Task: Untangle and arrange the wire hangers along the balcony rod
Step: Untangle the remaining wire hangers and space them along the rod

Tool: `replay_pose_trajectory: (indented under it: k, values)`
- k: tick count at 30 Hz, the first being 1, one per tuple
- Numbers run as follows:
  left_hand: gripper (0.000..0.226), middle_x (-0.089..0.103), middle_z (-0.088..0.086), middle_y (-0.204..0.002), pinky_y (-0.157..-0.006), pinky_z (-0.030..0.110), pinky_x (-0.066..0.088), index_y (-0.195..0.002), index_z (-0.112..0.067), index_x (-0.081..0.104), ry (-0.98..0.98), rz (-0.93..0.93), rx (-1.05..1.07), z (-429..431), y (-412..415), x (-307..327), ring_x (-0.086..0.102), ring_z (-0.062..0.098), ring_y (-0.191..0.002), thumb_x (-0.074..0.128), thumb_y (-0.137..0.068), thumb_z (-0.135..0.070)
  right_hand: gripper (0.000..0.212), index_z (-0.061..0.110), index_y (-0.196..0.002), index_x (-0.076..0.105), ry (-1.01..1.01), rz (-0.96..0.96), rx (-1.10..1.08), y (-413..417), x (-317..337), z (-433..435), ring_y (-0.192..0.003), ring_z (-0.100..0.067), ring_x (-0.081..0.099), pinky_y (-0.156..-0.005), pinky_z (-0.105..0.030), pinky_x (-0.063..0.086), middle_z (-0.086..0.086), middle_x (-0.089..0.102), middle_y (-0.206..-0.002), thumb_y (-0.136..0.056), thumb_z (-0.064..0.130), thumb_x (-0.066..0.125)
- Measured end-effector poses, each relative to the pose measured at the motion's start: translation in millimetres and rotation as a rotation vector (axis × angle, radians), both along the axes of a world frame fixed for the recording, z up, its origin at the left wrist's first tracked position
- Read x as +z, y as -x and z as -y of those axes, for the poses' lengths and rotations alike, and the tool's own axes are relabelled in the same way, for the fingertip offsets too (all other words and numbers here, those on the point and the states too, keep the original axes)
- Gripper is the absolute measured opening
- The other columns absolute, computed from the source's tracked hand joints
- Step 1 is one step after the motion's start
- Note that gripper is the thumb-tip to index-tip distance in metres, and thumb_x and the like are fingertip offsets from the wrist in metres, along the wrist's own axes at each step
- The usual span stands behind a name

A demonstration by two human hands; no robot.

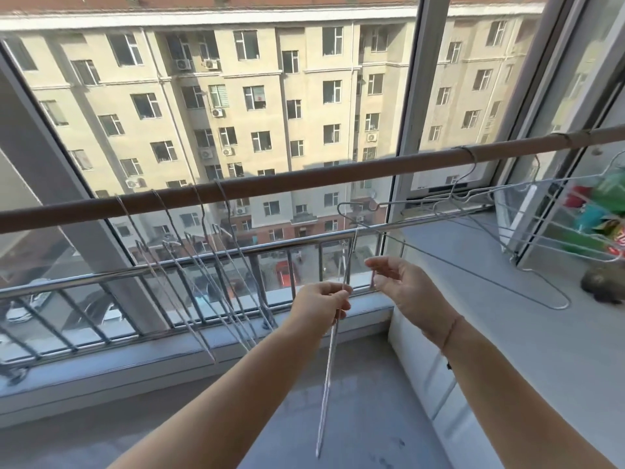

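Pinching the wire hanger (334, 346) in the left hand (321, 301) below the balcony rod (304, 179), with the long axis pointing up toward that rod, and hovering the right hand (402, 286), half open and gripping nothing, closer beneath the tangled hangers (453, 198) on the rod.

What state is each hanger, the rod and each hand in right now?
Rod, horizontal, carrying hangers.
Left hangers, four hooked on, spaced apart.
Right hangers, tangled, hanging from rod.
Held hanger, below rod, edge-on.
Left hand, grips held hanger.
Right hand, loosely curled by a wire; grip unclear.
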State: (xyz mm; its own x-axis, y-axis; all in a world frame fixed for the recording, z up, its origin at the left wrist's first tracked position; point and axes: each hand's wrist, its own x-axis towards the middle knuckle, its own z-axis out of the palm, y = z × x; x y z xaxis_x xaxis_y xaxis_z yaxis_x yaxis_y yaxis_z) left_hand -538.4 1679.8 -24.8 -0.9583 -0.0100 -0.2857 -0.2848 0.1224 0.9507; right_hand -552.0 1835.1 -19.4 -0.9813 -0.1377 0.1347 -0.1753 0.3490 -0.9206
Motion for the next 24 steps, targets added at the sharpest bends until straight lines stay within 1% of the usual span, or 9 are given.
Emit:
replay_pose_trajectory:
  k: [4,7,10,11,13,15,18,21,24]
  values:
    - [0.019,0.057,-0.001,-0.067,-0.044,0.007,0.038,-0.098,-0.010,0.070,0.071,-0.015,-0.055,7,-5,-4,0.048,0.009,-0.058,0.051,-0.094,-0.012,0.027,0.020,-0.111,0.062,-0.184,-0.083,0.004,-3,-5,1,-0.106,-0.006,0.052,-0.095,-0.020,0.034,0.014,0.059,-0.098,-0.088,0.008,0.054]
    - [0.023,0.059,-0.002,-0.068,-0.060,0.013,0.043,-0.083,-0.019,0.070,0.097,-0.042,-0.112,7,-9,-8,0.050,0.012,-0.065,0.050,-0.094,-0.013,0.027,0.018,-0.113,0.061,-0.325,-0.139,0.012,-5,-10,-3,-0.108,-0.004,0.049,-0.092,-0.011,0.030,0.007,0.058,-0.111,-0.088,0.010,0.055]
    - [0.029,0.060,-0.002,-0.072,-0.069,0.025,0.040,-0.076,-0.026,0.068,0.131,-0.076,-0.126,7,-11,-8,0.049,0.016,-0.075,0.050,-0.094,-0.013,0.021,0.016,-0.108,0.064,-0.391,-0.084,0.049,-8,-8,-10,-0.099,-0.008,0.058,-0.077,-0.001,0.037,0.003,0.065,-0.105,-0.089,0.015,0.056]
    - [0.029,0.061,-0.002,-0.074,-0.066,0.023,0.039,-0.076,-0.027,0.067,0.143,-0.083,-0.134,6,-12,-7,0.048,0.017,-0.076,0.050,-0.094,-0.013,0.016,0.017,-0.102,0.066,-0.411,-0.063,0.060,-9,-6,-12,-0.093,-0.012,0.062,-0.076,-0.006,0.042,0.000,0.069,-0.099,-0.089,0.016,0.056]
    - [0.026,0.062,0.001,-0.082,-0.061,0.019,0.038,-0.076,-0.027,0.066,0.155,-0.124,-0.132,4,-13,-6,0.048,0.018,-0.078,0.052,-0.092,-0.012,0.009,0.020,-0.088,0.066,-0.430,-0.022,0.069,-13,-2,-17,-0.082,-0.017,0.064,-0.078,-0.026,0.049,-0.001,0.071,-0.084,-0.088,0.019,0.057]
    - [0.015,0.064,-0.001,-0.089,-0.067,0.023,0.041,-0.081,-0.025,0.066,0.218,-0.225,-0.056,2,-14,-5,0.054,0.016,-0.082,0.058,-0.089,-0.015,0.012,0.020,-0.080,0.067,-0.430,0.005,0.059,-16,1,-22,-0.072,-0.018,0.062,-0.075,-0.038,0.050,0.003,0.066,-0.070,-0.088,0.019,0.058]
    - [0.004,0.064,-0.002,-0.091,-0.082,0.028,0.046,-0.087,-0.023,0.066,0.292,-0.376,0.081,1,-12,0,0.057,0.012,-0.089,0.065,-0.083,-0.024,0.013,0.017,-0.077,0.067,-0.369,0.005,0.005,-22,6,-25,-0.060,-0.018,0.055,-0.068,-0.040,0.051,0.003,0.058,-0.060,-0.087,0.017,0.059]
    - [0.009,0.065,-0.005,-0.073,-0.076,0.029,0.050,-0.081,-0.021,0.067,0.173,-0.342,0.024,-7,-15,10,0.059,0.011,-0.072,0.066,-0.083,-0.030,0.015,0.015,-0.078,0.067,-0.164,0.045,-0.038,-28,13,-19,-0.049,-0.013,0.050,-0.052,-0.030,0.048,0.001,0.053,-0.055,-0.089,0.011,0.057]
    - [0.013,0.067,-0.007,-0.069,-0.070,0.026,0.048,-0.081,-0.020,0.071,0.064,-0.313,-0.046,-15,-17,19,0.058,0.006,-0.065,0.066,-0.084,-0.032,0.018,0.011,-0.085,0.066,0.024,0.065,0.004,-35,23,-9,-0.046,-0.011,0.047,-0.046,-0.027,0.044,0.001,0.052,-0.055,-0.092,0.007,0.050]
